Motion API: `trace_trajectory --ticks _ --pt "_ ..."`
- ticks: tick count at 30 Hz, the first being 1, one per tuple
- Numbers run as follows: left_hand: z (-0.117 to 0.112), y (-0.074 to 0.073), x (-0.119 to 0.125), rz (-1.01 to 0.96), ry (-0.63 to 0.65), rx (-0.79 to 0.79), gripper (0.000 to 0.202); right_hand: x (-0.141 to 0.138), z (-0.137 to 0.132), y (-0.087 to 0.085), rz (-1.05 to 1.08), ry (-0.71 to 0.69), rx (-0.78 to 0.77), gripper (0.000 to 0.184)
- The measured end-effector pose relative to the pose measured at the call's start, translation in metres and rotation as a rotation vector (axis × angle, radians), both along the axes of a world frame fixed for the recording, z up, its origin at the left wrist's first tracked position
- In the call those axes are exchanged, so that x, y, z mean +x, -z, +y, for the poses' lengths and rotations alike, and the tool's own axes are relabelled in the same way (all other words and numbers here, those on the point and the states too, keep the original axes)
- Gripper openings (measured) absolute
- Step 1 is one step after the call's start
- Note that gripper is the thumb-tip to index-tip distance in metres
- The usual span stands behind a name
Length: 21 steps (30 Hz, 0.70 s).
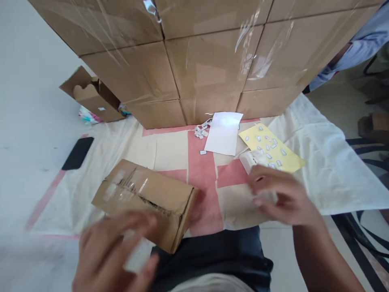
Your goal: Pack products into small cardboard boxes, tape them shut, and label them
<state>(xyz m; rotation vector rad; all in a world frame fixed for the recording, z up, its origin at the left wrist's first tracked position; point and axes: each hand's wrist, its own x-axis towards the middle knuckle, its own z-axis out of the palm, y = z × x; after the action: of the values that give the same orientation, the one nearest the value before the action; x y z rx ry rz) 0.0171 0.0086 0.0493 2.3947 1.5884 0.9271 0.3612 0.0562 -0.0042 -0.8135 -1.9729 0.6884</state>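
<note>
A worn cardboard box lies closed and at a slant on the cloth-covered table, its front corner reaching past the table edge. My left hand is in front of the box, blurred, with thumb and fingers apart and nothing seen between them. Whether it touches the box I cannot tell. Above the table's right part, my right hand has its thumb and forefinger apart, also a little blurred. Just beyond its fingers is a small white object, partly hidden by the hand. A yellow sheet bearing several small white labels lies behind it.
Stacked cartons under clear film rise along the back. Before them lie a white paper sheet, crumpled scraps and one loose label. At left are a black phone-like slab and an open carton. A person's sleeve shows at right.
</note>
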Motion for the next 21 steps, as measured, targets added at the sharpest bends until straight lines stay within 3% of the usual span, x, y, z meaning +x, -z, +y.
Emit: trace_trajectory --ticks 3,6,10,15,21 --pt "0.038 0.016 -0.048 0.201 -0.006 -0.004 0.063 -0.055 -0.010 0.011 -0.176 -0.242 -0.098 0.011" --pt "0.065 0.036 -0.064 0.256 0.042 0.079 0.060 -0.087 -0.006 0.029 -0.276 -0.311 -0.184 0.024" --pt "0.071 0.050 -0.063 0.218 0.071 0.208 0.056 -0.096 -0.005 0.041 -0.253 -0.250 -0.218 0.028" --pt "0.067 0.054 -0.063 0.151 0.072 0.245 0.054 -0.103 -0.008 0.049 -0.256 -0.065 -0.116 0.024" --pt "0.067 0.055 -0.068 0.128 0.152 0.236 0.058 -0.116 -0.009 0.059 -0.254 0.031 -0.051 0.020"
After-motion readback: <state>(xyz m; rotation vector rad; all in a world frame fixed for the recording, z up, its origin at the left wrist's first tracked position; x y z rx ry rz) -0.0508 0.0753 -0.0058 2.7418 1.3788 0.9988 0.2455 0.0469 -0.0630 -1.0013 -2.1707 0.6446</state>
